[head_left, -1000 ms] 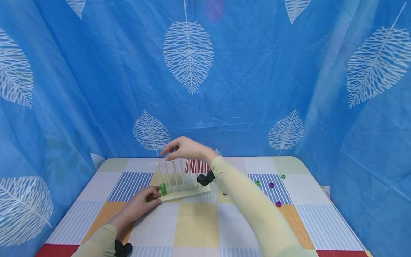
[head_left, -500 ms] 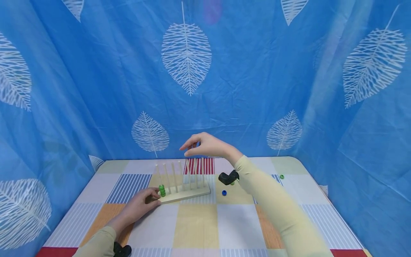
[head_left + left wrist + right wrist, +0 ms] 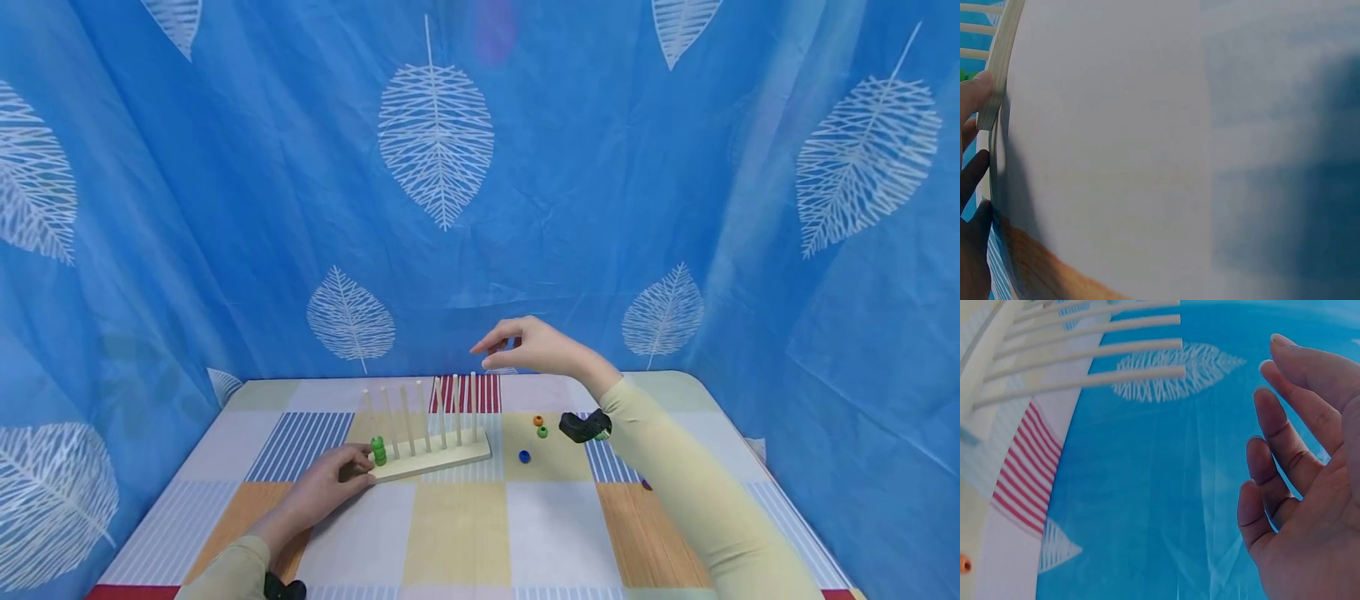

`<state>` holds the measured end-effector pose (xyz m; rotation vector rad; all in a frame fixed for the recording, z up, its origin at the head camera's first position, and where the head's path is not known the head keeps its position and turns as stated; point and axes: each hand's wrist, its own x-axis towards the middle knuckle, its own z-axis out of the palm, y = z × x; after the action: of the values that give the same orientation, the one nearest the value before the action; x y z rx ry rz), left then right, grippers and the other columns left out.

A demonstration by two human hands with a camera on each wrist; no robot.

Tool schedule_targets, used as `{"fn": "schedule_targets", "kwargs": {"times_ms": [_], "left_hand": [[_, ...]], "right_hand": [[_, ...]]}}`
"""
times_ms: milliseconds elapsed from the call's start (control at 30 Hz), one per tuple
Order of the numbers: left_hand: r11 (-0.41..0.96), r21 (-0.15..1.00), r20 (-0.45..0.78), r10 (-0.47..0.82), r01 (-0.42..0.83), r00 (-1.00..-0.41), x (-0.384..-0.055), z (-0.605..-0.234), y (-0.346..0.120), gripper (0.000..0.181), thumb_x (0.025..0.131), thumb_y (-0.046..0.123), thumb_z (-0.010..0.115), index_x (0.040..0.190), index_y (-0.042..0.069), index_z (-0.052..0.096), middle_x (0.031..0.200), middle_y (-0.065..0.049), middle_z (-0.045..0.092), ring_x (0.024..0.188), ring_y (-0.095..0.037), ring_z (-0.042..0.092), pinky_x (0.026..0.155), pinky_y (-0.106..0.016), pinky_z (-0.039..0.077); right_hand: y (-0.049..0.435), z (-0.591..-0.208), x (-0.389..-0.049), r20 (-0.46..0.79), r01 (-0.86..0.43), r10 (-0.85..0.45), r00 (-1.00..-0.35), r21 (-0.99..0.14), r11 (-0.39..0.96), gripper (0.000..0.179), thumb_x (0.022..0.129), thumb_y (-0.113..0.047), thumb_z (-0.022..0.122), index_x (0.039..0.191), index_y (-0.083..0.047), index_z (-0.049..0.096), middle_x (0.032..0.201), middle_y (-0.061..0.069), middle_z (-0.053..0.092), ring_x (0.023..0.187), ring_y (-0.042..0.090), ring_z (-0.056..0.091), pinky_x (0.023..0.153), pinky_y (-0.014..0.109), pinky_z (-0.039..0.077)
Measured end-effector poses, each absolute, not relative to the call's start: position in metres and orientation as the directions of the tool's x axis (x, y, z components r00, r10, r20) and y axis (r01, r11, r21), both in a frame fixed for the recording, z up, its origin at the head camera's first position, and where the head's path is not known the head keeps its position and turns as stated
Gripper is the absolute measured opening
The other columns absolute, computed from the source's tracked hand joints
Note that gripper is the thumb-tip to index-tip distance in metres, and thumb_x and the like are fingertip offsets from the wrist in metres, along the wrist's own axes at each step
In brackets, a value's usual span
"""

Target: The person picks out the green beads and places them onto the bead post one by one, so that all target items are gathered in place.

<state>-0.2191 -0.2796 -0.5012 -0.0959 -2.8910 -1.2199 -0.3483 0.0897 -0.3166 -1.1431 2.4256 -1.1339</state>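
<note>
Pegged board [image 3: 442,459], one, pale wood: it stands on your patchwork-covered tabletop [image 3: 457,533], left of centre, with seven upright pegs [image 3: 406,421] in a row. Stack of green beads [image 3: 378,451], one: threaded on the leftmost peg, down at the base. Left hand [image 3: 330,486], yours: at the board's left end, pinching it, with the thumb at the front edge and fingers curled behind; the left wrist view shows a digit against the wood and others at the tabletop. Right hand [image 3: 538,347], yours: raised near the top of the rightmost peg and apart from it, fingers loosely bent, thumb spread from them, nothing held. Loose beads, to the right of the board: one blue bead [image 3: 524,457], nearest you of the near group; one green bead [image 3: 542,432], farther back; one orange bead [image 3: 538,421], just beyond the green; one purple bead [image 3: 647,483], partly hidden by your right sleeve [image 3: 690,492]. Wrist device [image 3: 583,427], black: on your right wrist, its match on your left. Curtain [image 3: 555,200], blue with white leaf prints: behind the tabletop and along both sides.
</note>
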Motion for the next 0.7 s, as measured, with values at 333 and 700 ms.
{"fn": "schedule_targets", "kwargs": {"times_ms": [333,700], "left_hand": [[0.697,0.716,0.018,0.046,0.045,-0.999,-0.219,-0.504,-0.279,0.014,0.09,0.02,0.081,0.095,0.023,0.069,0.137,-0.009,0.063,0.134,-0.04,0.051,0.113,-0.062,0.035],[0.699,0.712,0.033,0.055,0.062,-0.998,-0.218,-0.503,-0.278,0.014,0.089,0.02,0.081,0.095,0.023,0.069,0.136,-0.009,0.064,0.132,-0.039,0.053,0.113,-0.061,0.037]], "right_hand": [[0.128,-0.331,-0.351,0.091,-0.503,-0.678,-0.73,-0.744,0.441,0.029,0.095,-0.037,0.075,0.121,-0.026,0.075,0.121,-0.006,0.068,0.107,0.021,0.062,0.086,0.047,0.056],[0.16,-0.36,-0.348,0.065,-0.454,-0.61,-0.79,-0.73,0.511,0.027,0.095,-0.039,0.074,0.12,-0.028,0.075,0.12,-0.005,0.068,0.101,0.023,0.059,0.079,0.042,0.052]]}}
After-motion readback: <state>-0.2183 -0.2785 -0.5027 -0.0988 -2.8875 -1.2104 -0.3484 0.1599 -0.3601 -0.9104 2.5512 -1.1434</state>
